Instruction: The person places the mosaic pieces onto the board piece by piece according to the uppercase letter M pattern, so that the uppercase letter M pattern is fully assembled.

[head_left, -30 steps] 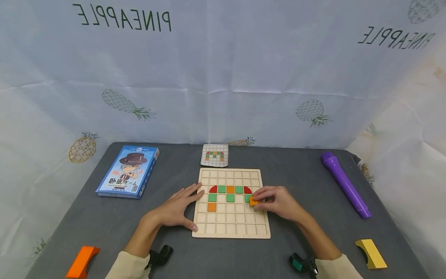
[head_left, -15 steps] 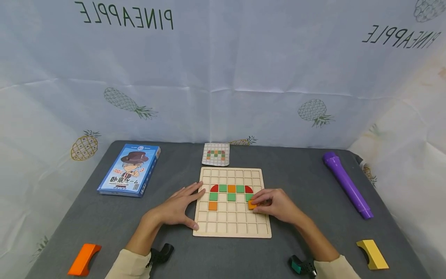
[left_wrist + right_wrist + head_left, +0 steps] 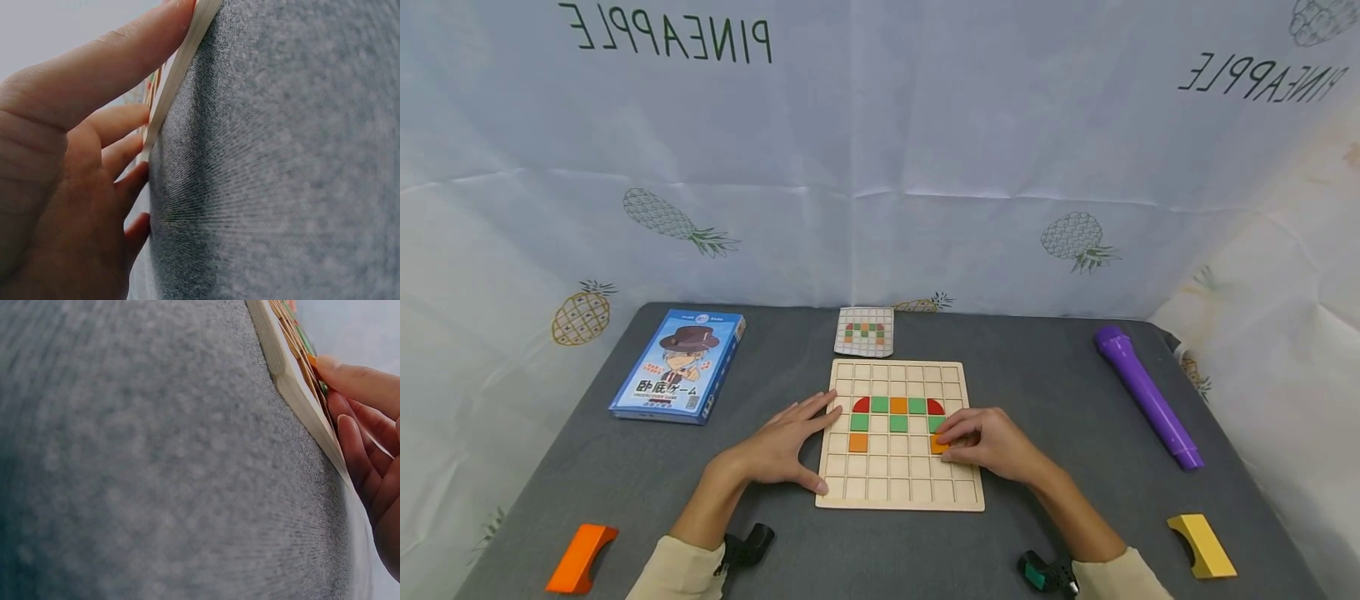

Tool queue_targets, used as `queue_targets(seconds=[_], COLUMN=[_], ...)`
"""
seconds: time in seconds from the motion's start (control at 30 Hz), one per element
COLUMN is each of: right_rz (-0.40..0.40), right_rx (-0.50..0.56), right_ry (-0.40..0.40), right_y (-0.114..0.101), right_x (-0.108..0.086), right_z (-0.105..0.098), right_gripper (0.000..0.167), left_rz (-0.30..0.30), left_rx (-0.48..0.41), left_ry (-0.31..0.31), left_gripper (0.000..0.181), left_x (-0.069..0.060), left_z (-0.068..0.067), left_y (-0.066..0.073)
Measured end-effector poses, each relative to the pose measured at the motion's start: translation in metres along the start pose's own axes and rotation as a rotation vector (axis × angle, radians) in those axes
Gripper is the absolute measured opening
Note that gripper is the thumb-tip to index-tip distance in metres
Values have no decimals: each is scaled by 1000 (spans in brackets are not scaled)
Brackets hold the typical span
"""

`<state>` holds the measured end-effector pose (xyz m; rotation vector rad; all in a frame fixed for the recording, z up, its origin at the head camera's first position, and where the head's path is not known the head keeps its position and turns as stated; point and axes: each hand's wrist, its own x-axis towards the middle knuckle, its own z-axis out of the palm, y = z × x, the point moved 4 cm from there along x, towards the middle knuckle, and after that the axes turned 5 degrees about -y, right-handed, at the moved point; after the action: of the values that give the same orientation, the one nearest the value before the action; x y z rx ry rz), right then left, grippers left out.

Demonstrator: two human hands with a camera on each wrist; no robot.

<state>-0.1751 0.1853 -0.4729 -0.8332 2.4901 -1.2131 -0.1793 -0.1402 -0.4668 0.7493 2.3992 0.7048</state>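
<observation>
A wooden grid board (image 3: 898, 487) lies on the table with red, green and orange tiles set in some of its squares. Spread along the board's left edge, my left hand (image 3: 782, 450) rests its fingertips and thumb on the rim; the left wrist view shows the thumb (image 3: 125, 56) on that edge. My right hand (image 3: 992, 446) pinches an orange square tile (image 3: 937, 445) at a square just below the right-hand green tile (image 3: 936, 423). The fingertips partly cover this tile. A matching orange tile (image 3: 858, 442) lies in the same row on the left.
A small pattern card (image 3: 864, 332) lies behind the board. At the left are a blue game box (image 3: 677, 367) and an orange arch block (image 3: 580, 558). At the right are a purple microphone-shaped stick (image 3: 1148, 398) and a yellow arch block (image 3: 1202, 547).
My right hand has brought the orange tile slightly down and left, from overlapping the green tile to the square below it. The left hand keeps its place on the board.
</observation>
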Motion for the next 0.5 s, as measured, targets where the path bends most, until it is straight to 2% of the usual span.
queue_targets(seconds=[0.5], right_rz=[-8], right_rx=[-31], right_ry=[-3], right_y=[2], right_x=[1], right_z=[1], right_gripper=[17], left_rz=[2], left_rx=[-7], left_ry=[1], left_gripper=[113], left_x=[0], left_z=[-1], left_y=[1])
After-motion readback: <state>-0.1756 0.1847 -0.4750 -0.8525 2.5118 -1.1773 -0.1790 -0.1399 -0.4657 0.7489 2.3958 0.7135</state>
